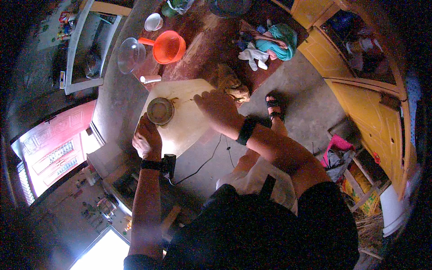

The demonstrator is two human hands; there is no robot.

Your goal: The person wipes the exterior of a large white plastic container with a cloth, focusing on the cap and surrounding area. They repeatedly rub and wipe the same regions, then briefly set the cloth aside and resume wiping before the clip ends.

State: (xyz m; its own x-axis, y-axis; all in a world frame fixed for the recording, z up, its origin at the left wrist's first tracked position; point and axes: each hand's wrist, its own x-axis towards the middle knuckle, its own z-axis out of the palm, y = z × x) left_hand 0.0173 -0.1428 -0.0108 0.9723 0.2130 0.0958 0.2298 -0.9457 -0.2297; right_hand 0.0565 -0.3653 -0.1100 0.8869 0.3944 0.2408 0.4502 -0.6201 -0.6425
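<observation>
A round grey-brown bowl [160,111] rests on a pale board or sheet [184,135] in front of me. My left hand [147,139] grips the bowl's near left edge, with some fingers hidden beside it. To the right, my right hand [219,109] is curled above the board, back of the hand up. Its palm is hidden, so whether it holds something cannot be told. Just past its wrist side lies a clump of brown, fibrous-looking material [224,76] with a lighter piece [240,92] at its near end. A thin dark bit shows there.
Beyond the board, the reddish table [202,44] bears an orange dipper [168,47], a clear plastic bowl [131,55], a white cup [153,22], a white cylinder [150,79] and piled cloths [275,42]. A dark cable [202,165] hangs below. Yellow cabinets [364,114] stand right.
</observation>
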